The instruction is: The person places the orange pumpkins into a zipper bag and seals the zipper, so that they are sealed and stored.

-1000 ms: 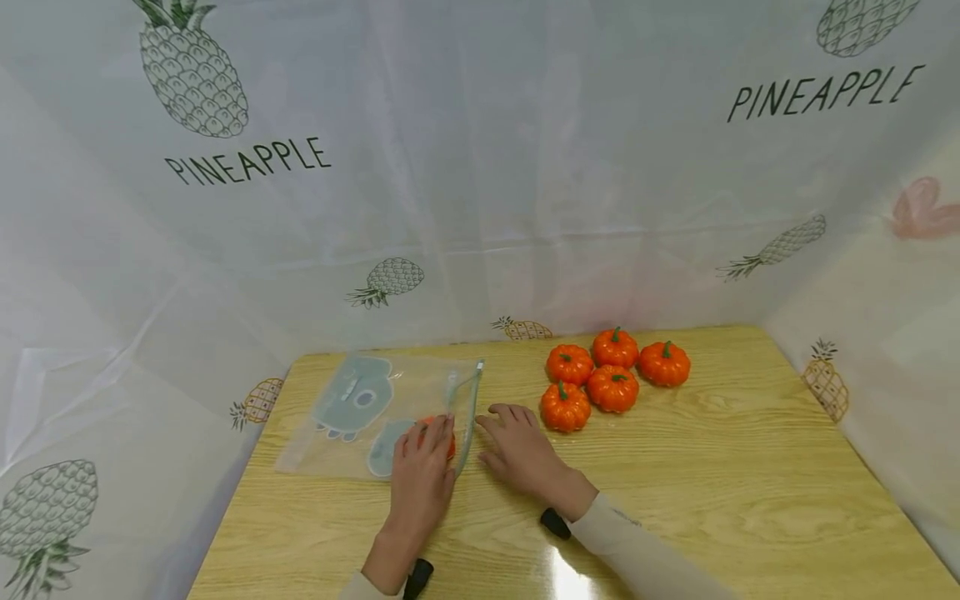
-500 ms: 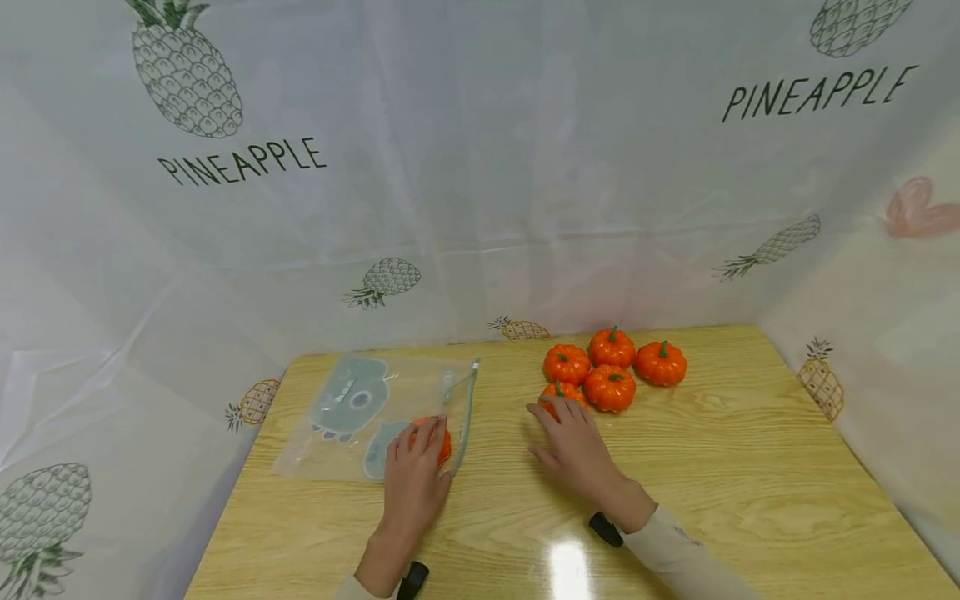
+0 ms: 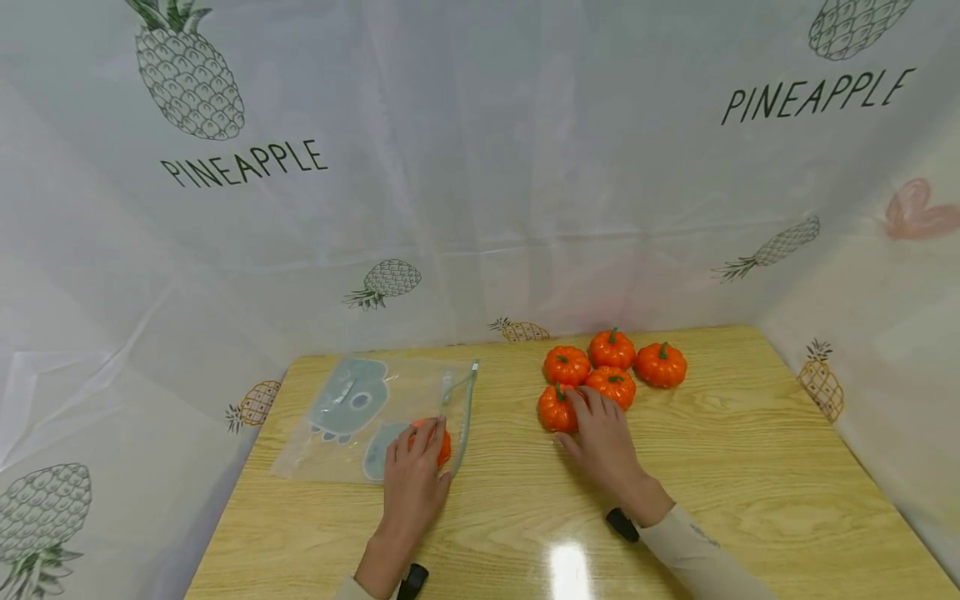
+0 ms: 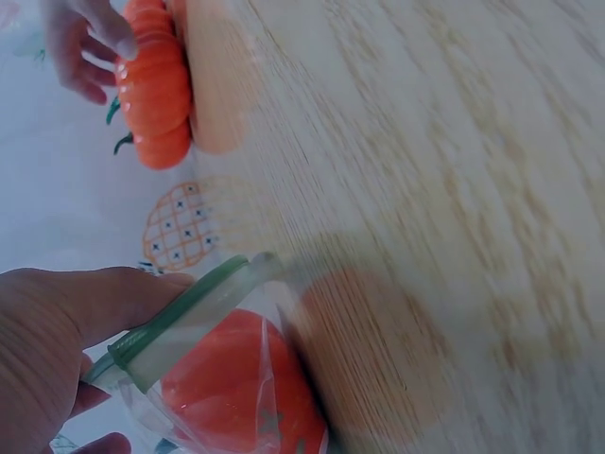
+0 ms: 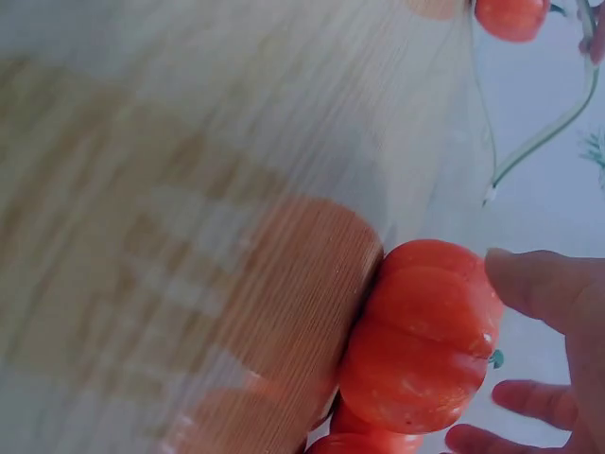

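Observation:
A clear zip bag (image 3: 408, 379) with a blue-grey animal print lies flat on the left of the table, its green zip edge (image 4: 180, 326) facing right. Inside, near the mouth, sits a small orange pumpkin (image 4: 222, 378). My left hand (image 3: 411, 479) holds the bag at this mouth, thumb on the zip edge and fingers over the pumpkin. To the right, my right hand (image 3: 606, 437) is at the front-left pumpkin (image 3: 555, 410) of a group. Its thumb tip is right at that pumpkin's side (image 5: 416, 336), with the fingers spread by the green stem.
Behind and beside the right hand stand the other pumpkins: one at the back left (image 3: 566, 365), one at the back (image 3: 612, 348), one at the far right (image 3: 662, 364) and one close behind the fingers (image 3: 617, 383). A pineapple-print cloth (image 3: 480, 208) walls the table's back and sides.
My right hand has moved right, away from the bag's mouth, to the front-left pumpkin, which has shifted slightly left. The left hand has stayed on the bag.

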`<state>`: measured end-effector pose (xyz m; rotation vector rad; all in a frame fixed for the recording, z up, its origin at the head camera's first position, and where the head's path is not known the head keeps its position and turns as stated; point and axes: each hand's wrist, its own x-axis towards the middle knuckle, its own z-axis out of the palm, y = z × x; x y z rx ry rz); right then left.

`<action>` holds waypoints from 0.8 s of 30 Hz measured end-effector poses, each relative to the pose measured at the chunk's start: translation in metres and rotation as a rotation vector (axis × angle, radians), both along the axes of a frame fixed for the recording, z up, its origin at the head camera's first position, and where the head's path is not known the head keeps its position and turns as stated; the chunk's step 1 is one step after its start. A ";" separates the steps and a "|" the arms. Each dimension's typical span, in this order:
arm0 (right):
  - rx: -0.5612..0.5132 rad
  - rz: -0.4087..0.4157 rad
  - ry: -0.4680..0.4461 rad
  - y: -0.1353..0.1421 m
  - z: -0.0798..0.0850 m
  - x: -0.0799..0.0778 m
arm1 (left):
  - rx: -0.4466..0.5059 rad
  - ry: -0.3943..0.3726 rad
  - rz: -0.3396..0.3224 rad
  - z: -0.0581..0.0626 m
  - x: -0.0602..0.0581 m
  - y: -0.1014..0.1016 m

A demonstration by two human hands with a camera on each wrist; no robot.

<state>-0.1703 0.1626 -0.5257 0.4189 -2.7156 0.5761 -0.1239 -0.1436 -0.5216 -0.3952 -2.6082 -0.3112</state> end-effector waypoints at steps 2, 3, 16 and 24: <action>0.009 -0.005 -0.006 0.001 -0.001 -0.001 | 0.000 0.003 0.000 0.000 0.000 0.000; 0.013 -0.008 -0.010 0.001 -0.001 -0.001 | -0.001 0.004 0.001 0.000 0.000 0.000; 0.079 -0.030 -0.039 0.000 -0.004 -0.004 | -0.014 0.001 0.008 0.000 0.001 0.000; 0.063 -0.007 -0.050 -0.003 -0.003 -0.006 | -0.032 -0.015 0.012 0.000 0.002 -0.001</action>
